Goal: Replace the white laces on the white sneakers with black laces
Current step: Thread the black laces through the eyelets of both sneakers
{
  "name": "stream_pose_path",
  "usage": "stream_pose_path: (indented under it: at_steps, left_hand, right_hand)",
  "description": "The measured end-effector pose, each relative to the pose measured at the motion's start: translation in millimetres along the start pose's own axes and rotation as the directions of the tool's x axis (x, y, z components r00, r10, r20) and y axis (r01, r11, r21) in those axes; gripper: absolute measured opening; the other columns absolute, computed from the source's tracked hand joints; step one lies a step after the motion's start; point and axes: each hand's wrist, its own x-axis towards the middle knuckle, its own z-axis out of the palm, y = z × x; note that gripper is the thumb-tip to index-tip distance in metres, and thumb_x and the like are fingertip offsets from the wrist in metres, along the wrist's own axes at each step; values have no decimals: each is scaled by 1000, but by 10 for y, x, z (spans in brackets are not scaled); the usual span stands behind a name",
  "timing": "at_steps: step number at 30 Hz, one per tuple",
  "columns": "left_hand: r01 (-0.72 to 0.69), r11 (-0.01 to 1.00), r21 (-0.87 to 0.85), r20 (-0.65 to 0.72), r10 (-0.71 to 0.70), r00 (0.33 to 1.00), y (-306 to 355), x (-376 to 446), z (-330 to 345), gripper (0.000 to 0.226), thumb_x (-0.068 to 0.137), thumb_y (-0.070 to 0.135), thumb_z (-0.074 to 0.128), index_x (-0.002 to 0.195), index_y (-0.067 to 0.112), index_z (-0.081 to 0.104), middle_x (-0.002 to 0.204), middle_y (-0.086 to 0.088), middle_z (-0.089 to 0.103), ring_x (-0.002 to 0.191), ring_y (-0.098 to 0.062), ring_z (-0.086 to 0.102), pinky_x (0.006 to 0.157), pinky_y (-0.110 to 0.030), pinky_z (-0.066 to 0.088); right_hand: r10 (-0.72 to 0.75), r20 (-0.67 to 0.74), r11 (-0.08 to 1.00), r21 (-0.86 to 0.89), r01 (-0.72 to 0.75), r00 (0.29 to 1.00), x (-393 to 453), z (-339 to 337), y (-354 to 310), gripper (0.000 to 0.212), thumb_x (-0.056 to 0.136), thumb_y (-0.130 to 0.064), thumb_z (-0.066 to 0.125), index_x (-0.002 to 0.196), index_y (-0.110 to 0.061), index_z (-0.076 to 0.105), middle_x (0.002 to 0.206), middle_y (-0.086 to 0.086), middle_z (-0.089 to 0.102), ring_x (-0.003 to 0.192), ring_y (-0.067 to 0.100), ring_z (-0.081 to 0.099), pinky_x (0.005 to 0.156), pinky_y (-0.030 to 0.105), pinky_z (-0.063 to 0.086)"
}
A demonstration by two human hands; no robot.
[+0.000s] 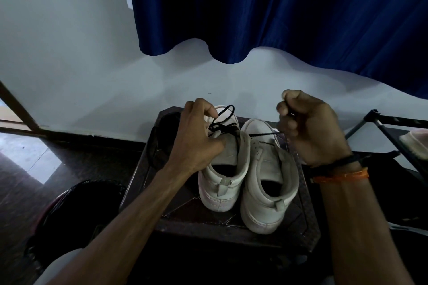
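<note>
Both hands, left (196, 134) and right (308, 127), pinch the black lace (223, 122), hiding the left sneaker's (222, 169) eyelets

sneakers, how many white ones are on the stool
2. Left sneaker stands heel toward the camera, the left hand resting on its collar and black lace. Right sneaker stands right beside it, heel also near. None appears hidden.

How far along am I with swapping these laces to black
Done: the left sneaker carries a black lace. In hand: left hand and right hand pull its ends into a knot. Left: the right sneaker; its lacing isn't clear.
</note>
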Motion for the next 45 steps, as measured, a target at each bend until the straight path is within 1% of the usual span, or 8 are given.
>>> stream_pose_path:
  at_steps: [5,15,19,22,28,33,41,45]
  left_hand:
    - [2,999,-44,6,-2,1000,-44,22,-24,40,67,9,83,81,18,47,71,8,45,59,-6,40,55,-14,35]
    - [-33,994,-103,12,35,999,-120,-16,-19,33,66,13,74,61,12,41,51,11,37,49,-5,32,48,-15,28]
    - [-38,993,-114,-18,36,999,-122,-30,-14,32,67,6,72,61,9,41,52,8,38,49,-5,33,48,-16,29]
    - [-28,992,-121,-26,25,999,-120,-39,-11,34,69,0,72,61,10,41,52,8,38,49,-5,33,48,-14,29]
    - [-33,992,-122,-25,30,999,-119,-22,14,36,68,1,72,60,14,40,51,11,36,48,-4,32,48,-15,29]
    - [-32,988,-150,-36,26,999,-137,-38,14,34,68,5,71,59,17,40,50,11,38,47,-4,34,48,-15,30]
    - [-25,988,-154,-67,15,998,-130,-49,11,35,67,2,71,58,16,41,50,9,38,48,-5,33,47,-16,30]
    - [-15,985,-169,-62,5,998,-137,-49,21,36,68,0,71,58,16,40,50,9,38,49,-5,33,48,-20,31]
  right_hand:
    - [-21,238,587,-783,205,971,-35,31,89,4,90,-25,73,89,-24,77,91,-8,76,83,1,68,78,27,50]
    - [-33,229,372,-901,224,973,-75,24,1,8,86,-21,77,84,-27,82,68,-21,72,70,-2,67,63,9,46]
    - [-165,-29,162,-987,-2,986,-53,-336,-234,14,89,-21,69,82,-17,80,85,4,74,83,20,65,75,31,50]
    - [-167,-179,146,-977,-155,970,-69,-584,-279,15,89,-15,66,85,-8,78,92,12,73,86,27,63,77,34,50]
    - [-50,164,369,-914,171,985,-93,-185,-180,17,83,-23,76,94,-36,79,92,-22,74,89,-4,65,81,16,46]
    - [-48,299,270,-915,300,953,-5,82,152,16,82,-25,78,93,-36,80,88,-16,76,90,1,67,77,9,44]
    - [-388,-20,203,-977,64,922,-20,-185,-78,12,80,-18,67,74,-16,77,69,2,71,72,23,65,68,29,49]
    - [-267,-57,178,-984,-9,962,-24,-299,-108,12,84,-20,68,83,-16,79,84,3,73,81,22,65,71,28,47]
